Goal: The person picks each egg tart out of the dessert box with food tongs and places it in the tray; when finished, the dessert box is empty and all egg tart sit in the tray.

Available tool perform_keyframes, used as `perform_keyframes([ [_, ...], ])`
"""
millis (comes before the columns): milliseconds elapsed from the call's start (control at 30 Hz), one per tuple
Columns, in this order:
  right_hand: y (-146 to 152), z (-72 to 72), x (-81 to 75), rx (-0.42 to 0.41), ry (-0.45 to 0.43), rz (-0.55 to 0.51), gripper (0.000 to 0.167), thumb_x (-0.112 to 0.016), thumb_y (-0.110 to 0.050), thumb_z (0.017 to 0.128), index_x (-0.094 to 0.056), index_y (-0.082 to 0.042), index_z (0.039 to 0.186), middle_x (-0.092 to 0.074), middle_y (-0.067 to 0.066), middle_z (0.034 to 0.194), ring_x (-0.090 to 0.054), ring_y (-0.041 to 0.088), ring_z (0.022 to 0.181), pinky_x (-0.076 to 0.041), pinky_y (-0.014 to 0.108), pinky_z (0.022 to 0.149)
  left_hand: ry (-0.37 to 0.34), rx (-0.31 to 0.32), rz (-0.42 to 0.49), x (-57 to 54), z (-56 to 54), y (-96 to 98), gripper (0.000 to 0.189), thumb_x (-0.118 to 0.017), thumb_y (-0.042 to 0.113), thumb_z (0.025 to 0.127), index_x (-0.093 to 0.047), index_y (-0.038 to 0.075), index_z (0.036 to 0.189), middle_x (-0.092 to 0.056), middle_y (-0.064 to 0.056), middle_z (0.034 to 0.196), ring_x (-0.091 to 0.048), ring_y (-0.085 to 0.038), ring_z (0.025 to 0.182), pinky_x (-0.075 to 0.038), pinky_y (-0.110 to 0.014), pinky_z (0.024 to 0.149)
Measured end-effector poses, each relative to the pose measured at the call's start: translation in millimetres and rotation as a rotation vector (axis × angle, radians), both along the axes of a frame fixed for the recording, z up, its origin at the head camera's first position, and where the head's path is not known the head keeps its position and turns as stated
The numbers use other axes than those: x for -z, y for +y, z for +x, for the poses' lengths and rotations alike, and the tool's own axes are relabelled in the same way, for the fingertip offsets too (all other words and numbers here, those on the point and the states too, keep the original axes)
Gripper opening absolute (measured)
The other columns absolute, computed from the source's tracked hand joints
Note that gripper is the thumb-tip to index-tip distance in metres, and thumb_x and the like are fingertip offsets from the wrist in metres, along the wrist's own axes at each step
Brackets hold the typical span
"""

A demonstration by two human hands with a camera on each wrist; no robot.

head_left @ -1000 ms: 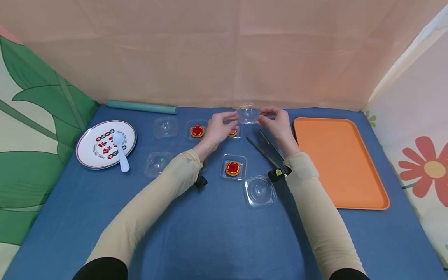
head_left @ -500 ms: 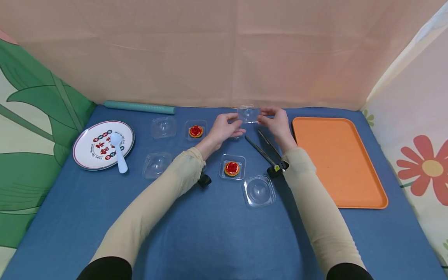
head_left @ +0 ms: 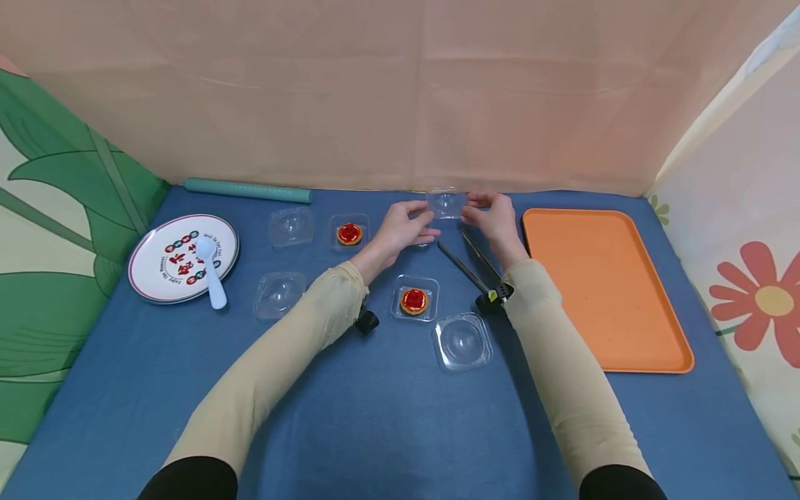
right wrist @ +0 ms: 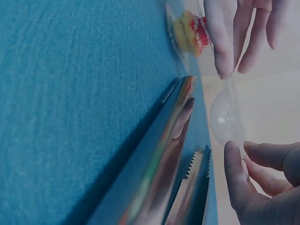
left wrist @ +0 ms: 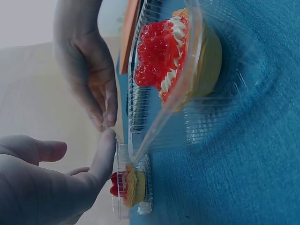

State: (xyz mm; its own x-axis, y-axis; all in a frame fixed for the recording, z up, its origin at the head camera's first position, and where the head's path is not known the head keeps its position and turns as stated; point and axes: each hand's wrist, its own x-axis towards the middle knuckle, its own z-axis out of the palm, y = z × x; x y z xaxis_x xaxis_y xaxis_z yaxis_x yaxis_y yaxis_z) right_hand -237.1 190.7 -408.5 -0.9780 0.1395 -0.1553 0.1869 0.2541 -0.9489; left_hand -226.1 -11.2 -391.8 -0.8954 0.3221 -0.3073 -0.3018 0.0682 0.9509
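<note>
In the head view my left hand (head_left: 398, 230) and right hand (head_left: 496, 219) hold a clear plastic lid (head_left: 446, 205) between them. My right thumb and fingers pinch its right edge. At its left edge are my left fingertips, and the right wrist view shows the lid (right wrist: 224, 117) passing between them, its bulge facing the table. A clear container with a red-topped tart (right wrist: 191, 33) lies beneath, largely hidden by my left hand in the head view. Other tarts sit in clear containers: one back left (head_left: 349, 234), one nearer (head_left: 414, 301).
Metal tongs (head_left: 464, 269) lie left of my right forearm, beside an orange tray (head_left: 606, 292). Clear lids rest at front right (head_left: 464, 342), left (head_left: 279, 295) and back left (head_left: 292, 228). A white spoon (head_left: 211, 271) lies on a plate (head_left: 156, 267); a teal roll (head_left: 246, 190) lies behind.
Over the past second my left hand has shifted slightly right, covering the tart below it. The lid stays between both hands and has barely moved.
</note>
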Motion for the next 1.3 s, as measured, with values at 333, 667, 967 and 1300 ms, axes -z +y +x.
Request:
perform_keyframes([
  [333, 3.1, -2.5, 3.8, -0.011, -0.038, 0.009, 0.038, -0.062, -0.003, 0.108, -0.058, 0.008, 0.145, -0.06, 0.015, 0.12, -0.072, 0.029, 0.106, -0.061, 0.037, 0.103, -0.002, 0.008, -0.002, -3.4, -0.1, -1.9, 0.055, -0.055, 0.016, 0.114, -0.039, 0.001, 0.164, -0.049, -0.016, 0.16, -0.071, -0.034, 0.121, -0.061, -0.032, 0.1],
  [667, 1.7, -5.4, 5.8, -0.007, -0.053, 0.002, 0.039, -0.062, -0.002, 0.108, -0.057, 0.008, 0.145, -0.059, 0.014, 0.118, -0.072, 0.026, 0.102, -0.06, 0.036, 0.103, 0.005, 0.011, -0.002, -0.9, -0.3, -1.7, 0.055, -0.056, 0.016, 0.114, -0.04, 0.002, 0.164, -0.05, -0.017, 0.157, -0.072, -0.033, 0.12, -0.061, -0.034, 0.101],
  [967, 2.3, -4.9, 7.3, -0.055, -0.01, 0.036, 0.039, -0.056, -0.007, 0.112, -0.054, 0.01, 0.146, -0.058, 0.018, 0.123, -0.067, 0.027, 0.104, -0.061, 0.037, 0.102, 0.067, -0.002, 0.016, -6.6, 3.3, -20.0, 0.051, -0.057, 0.014, 0.113, -0.044, 0.0, 0.161, -0.051, -0.024, 0.153, -0.071, -0.037, 0.12, -0.06, -0.039, 0.102],
  [1300, 6.3, -3.3, 2.2, -0.094, 0.007, 0.162, 0.045, -0.054, -0.017, 0.114, -0.051, 0.006, 0.152, -0.054, 0.025, 0.145, -0.059, 0.038, 0.124, -0.054, 0.047, 0.106, 0.094, -0.043, 0.05, -15.3, 11.7, -46.5, 0.05, -0.06, 0.014, 0.112, -0.049, 0.0, 0.158, -0.051, -0.023, 0.155, -0.07, -0.04, 0.12, -0.06, -0.04, 0.102],
])
